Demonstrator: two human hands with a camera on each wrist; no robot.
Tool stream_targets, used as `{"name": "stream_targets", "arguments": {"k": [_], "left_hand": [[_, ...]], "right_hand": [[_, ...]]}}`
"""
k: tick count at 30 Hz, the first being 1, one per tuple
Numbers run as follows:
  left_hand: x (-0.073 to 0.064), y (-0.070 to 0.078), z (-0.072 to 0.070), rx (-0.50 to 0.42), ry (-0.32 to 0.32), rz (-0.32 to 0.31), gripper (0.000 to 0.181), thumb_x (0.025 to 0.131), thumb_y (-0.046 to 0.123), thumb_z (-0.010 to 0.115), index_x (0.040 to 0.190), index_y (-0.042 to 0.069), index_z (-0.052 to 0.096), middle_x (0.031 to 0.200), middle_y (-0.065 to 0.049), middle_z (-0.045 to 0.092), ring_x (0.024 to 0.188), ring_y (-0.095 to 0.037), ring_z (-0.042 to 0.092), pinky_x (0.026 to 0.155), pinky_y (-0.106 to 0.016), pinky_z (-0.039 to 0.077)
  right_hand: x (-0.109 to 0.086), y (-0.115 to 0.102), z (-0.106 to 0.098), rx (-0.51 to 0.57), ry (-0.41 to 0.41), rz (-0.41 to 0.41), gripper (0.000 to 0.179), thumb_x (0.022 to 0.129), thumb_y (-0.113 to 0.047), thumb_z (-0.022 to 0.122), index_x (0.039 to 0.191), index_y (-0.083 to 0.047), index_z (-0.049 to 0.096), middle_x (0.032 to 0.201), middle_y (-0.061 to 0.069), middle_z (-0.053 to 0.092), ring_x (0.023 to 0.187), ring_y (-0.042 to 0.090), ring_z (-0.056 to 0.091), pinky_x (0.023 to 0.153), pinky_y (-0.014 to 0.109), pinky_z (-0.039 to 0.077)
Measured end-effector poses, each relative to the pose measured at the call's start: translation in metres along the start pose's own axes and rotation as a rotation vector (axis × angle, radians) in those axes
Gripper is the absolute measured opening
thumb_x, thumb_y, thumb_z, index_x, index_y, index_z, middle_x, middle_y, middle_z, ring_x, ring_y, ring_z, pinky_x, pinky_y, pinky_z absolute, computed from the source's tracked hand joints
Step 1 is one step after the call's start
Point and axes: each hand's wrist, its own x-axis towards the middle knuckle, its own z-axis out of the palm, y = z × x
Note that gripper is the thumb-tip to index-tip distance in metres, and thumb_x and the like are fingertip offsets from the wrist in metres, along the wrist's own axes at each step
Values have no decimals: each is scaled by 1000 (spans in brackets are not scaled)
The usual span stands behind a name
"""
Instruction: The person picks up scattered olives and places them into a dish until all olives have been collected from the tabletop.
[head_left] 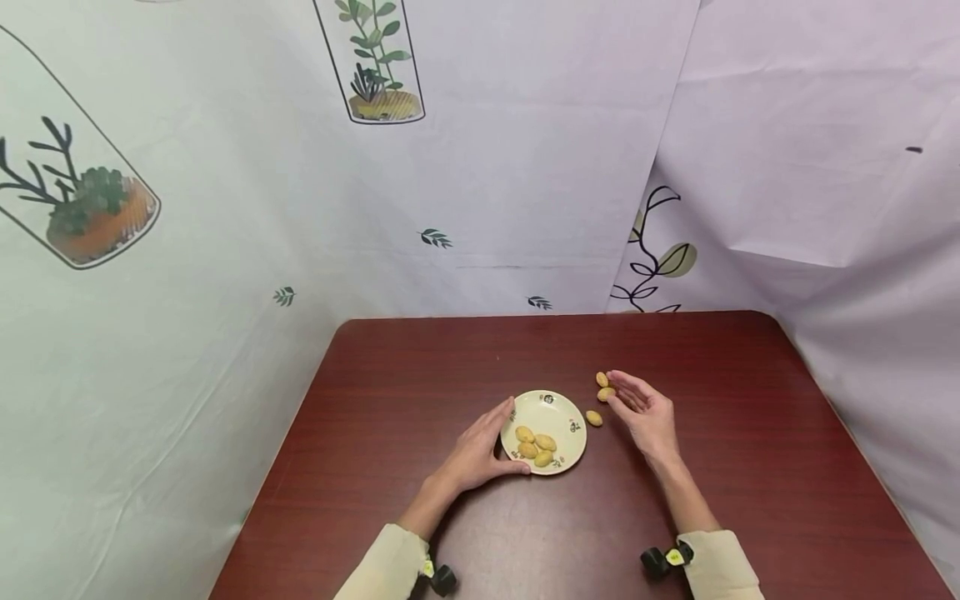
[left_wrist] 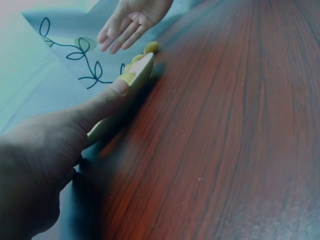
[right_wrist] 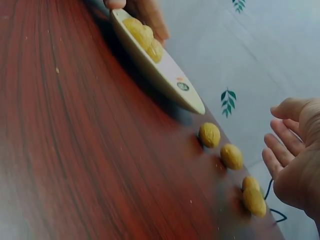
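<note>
Left hand (head_left: pixel 474 454) grips round cream ceramic-looking plate (head_left: pixel 551 412), holding small yellow oval pieces (head_left: pixel 525 434), on red-brown wood-grain worktop (head_left: pixel 420 367). Right hand (head_left: pixel 649 417) appears empty, fingers loosely extended near stray yellow pieces (right_wrist: pixel 231 156). Likely step: collecting; next calls for a pinch.

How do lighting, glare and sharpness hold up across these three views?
Head view: mostly even light, soft pale glare on the near part of the table; left wrist view: bluish cast, left hand rather dark, shadow beneath the plate; right wrist view: dark shadow under the plate, fine detail soft, tabletop blurry beside the loose yellow pieces.
</note>
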Motion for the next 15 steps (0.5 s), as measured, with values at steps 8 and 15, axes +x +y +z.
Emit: {"name": "stream_targets", "arguments": {"k": [8, 15], "left_hand": [[1, -2, 1, 10, -1, 3, 119, 82, 62, 86, 170, 10, 24, 174, -5, 29, 157, -27, 32, 121, -53, 36], [1, -2, 2, 1, -2, 7, 119, 82, 62, 86, 170, 10, 24, 174, -5, 29, 157, -27, 32, 120, -54, 36]], "right_hand": [[1, 9, -10, -57, 44, -37, 45, 91, 18, 73, 134, 15, 64, 132, 36, 64, 117, 6, 69, 103, 20, 50], [-4, -13, -14, -112, 70, -18, 44, 90, 20, 72, 133, 17, 64, 131, 39, 63, 110, -4, 67, 100, 19, 50]]}}
